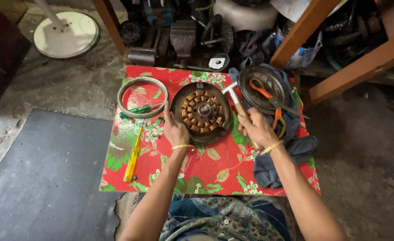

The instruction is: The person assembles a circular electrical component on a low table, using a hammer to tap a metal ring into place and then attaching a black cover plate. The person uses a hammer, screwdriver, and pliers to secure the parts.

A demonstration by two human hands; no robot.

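Low floral table (214, 169): left hand (175, 130) flat, steadying the motor (201, 112); right hand (257, 128) clenches a hammer (235, 99). A glancing blow could strike nearby fingers (166, 111).

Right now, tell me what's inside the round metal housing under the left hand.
Inside the round metal housing sits a ring of copper-coloured coils around a central hub. The left hand covers its left rim; whatever lies beneath the coils is hidden.

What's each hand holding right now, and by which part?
The right hand grips the hammer by its wooden handle, head up. The left hand holds nothing; it rests on the left rim of the round motor housing.
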